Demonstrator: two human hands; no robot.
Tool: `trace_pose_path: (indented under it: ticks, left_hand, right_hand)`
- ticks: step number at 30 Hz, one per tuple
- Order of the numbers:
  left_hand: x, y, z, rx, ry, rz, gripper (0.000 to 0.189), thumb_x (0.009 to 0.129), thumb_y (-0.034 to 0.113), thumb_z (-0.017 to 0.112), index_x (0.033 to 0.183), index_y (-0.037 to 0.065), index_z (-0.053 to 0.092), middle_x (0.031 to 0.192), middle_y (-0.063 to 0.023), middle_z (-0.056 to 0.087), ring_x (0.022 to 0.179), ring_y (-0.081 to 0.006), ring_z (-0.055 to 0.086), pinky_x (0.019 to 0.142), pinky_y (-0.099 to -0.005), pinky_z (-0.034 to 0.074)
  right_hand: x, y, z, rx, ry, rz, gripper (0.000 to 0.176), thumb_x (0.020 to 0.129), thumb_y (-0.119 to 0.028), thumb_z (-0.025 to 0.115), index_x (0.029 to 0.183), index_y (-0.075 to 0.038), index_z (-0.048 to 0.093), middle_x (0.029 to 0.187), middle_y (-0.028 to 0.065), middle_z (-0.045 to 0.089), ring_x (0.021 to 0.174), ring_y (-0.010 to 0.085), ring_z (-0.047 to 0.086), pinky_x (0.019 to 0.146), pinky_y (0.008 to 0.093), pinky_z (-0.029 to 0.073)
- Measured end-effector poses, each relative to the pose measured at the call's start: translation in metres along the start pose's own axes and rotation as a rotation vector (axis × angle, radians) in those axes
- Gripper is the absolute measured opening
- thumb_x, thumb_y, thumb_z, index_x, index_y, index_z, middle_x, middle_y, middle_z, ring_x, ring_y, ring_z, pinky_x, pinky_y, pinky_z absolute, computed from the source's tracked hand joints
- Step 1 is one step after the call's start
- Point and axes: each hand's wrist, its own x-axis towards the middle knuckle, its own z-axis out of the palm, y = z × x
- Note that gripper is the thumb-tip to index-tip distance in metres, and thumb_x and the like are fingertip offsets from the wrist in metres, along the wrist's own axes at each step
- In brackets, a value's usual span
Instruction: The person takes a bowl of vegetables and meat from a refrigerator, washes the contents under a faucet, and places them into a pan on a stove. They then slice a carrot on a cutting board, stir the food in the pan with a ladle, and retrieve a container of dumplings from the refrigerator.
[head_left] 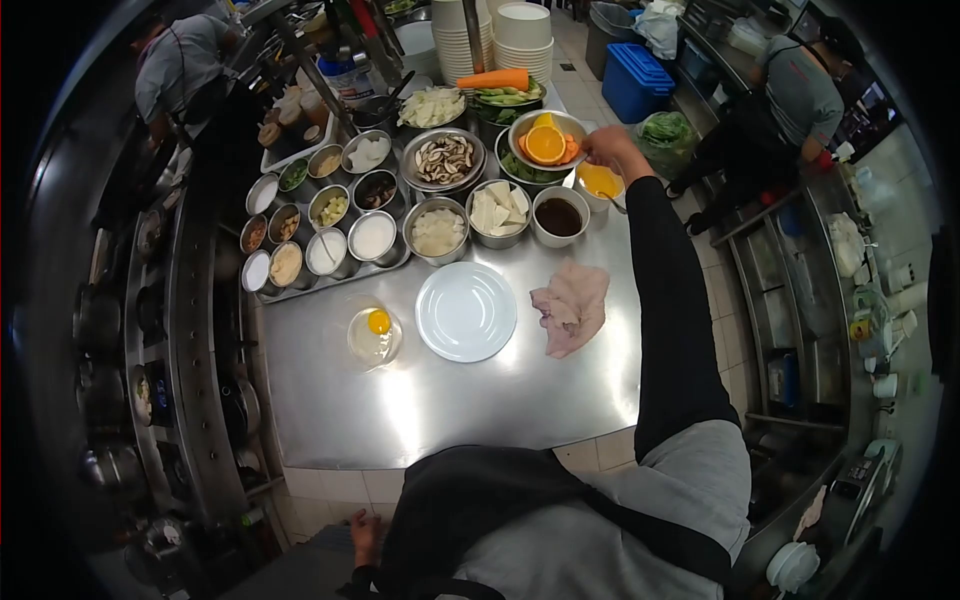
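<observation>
My right hand (612, 148) reaches to the far right of the steel table, fingers closed on the rim of a metal bowl (518, 146). Inside that bowl are a cut orange (545, 143) and orange carrot pieces. Close by stand a container of yellow liquid (600, 182) with a spoon and a white bowl of dark sauce (559, 217). My left hand (365, 538) hangs low by my side, holding nothing, its fingers loosely apart. In front of me are a white plate (466, 312), a glass bowl with a cracked egg (375, 335), and a crumpled pinkish cloth (572, 308).
Bowls of sliced mushrooms (444, 160), white blocks (498, 210) and chopped onion (436, 232) line the table's back. A tray (345, 280) of small tubs stands left. Stacked white containers (523, 45) rise behind. One person (185, 70) works at left, another (800, 95) at right.
</observation>
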Motion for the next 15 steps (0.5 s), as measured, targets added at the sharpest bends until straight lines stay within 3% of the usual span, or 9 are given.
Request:
trace_pose_path:
  ticks: [2,6,8,11,13,14,15]
  left_hand:
    - [-0.019,0.024,0.018,0.084,0.160,-0.082,0.055,0.081,0.007,0.075,0.127,0.005,0.046,0.083,-0.0054,0.059,0.065,-0.0147,0.058,0.057,-0.0301,0.049]
    - [-0.033,0.046,0.031,0.139,0.176,-0.126,0.054,0.081,0.007,0.074,0.127,0.004,0.046,0.083,-0.0057,0.058,0.065,-0.0150,0.058,0.057,-0.0303,0.049]
    - [-0.034,0.051,0.033,0.152,0.138,-0.120,0.053,0.082,0.008,0.073,0.128,0.005,0.045,0.083,-0.0064,0.058,0.065,-0.0155,0.058,0.057,-0.0311,0.049]
    - [-0.026,0.040,0.032,0.062,0.125,-0.060,0.054,0.082,0.007,0.073,0.128,0.005,0.045,0.085,-0.0076,0.059,0.065,-0.0157,0.059,0.056,-0.0318,0.049]
    - [-0.017,0.033,0.032,0.048,0.140,-0.061,0.054,0.082,0.005,0.073,0.128,0.005,0.044,0.085,-0.0080,0.060,0.065,-0.0159,0.059,0.056,-0.0317,0.049]
    - [-0.013,0.031,0.031,0.052,0.150,-0.070,0.055,0.081,0.003,0.073,0.128,0.004,0.044,0.084,-0.0085,0.060,0.065,-0.0161,0.059,0.056,-0.0315,0.049]
    - [-0.012,0.031,0.032,0.043,0.151,-0.071,0.055,0.081,0.003,0.073,0.128,0.004,0.044,0.084,-0.0085,0.060,0.065,-0.0161,0.059,0.056,-0.0315,0.049]
  right_hand:
    - [0.012,0.000,-0.010,0.093,-0.048,0.033,0.010,0.081,-0.001,0.067,0.075,0.005,0.063,0.072,0.0142,0.063,0.052,0.0193,0.059,0.048,0.0312,0.050]
    - [-0.019,-0.022,-0.015,0.035,-0.042,0.017,0.014,0.083,-0.002,0.066,0.072,0.005,0.062,0.069,0.0134,0.062,0.052,0.0193,0.058,0.047,0.0318,0.049]
    - [-0.027,-0.023,-0.010,0.088,-0.021,-0.030,0.017,0.081,-0.003,0.067,0.067,0.002,0.060,0.057,0.0090,0.055,0.048,0.0185,0.055,0.043,0.0302,0.043]
    - [-0.005,-0.002,0.005,-0.107,-0.108,-0.120,0.016,0.081,-0.004,0.067,0.068,0.002,0.060,0.058,0.0080,0.055,0.048,0.0183,0.056,0.045,0.0299,0.045]
    - [0.002,0.012,0.013,-0.130,-0.151,-0.145,0.016,0.085,-0.008,0.067,0.074,0.004,0.066,0.066,0.0111,0.063,0.053,0.0187,0.061,0.048,0.0322,0.051]
    - [0.007,0.024,0.023,0.030,-0.054,-0.119,0.025,0.085,-0.019,0.069,0.075,0.003,0.069,0.068,0.0134,0.067,0.055,0.0225,0.065,0.054,0.0366,0.053]
    - [-0.003,0.018,0.021,0.024,-0.057,-0.126,0.025,0.085,-0.019,0.069,0.075,0.003,0.069,0.068,0.0134,0.067,0.055,0.0225,0.065,0.054,0.0366,0.053]
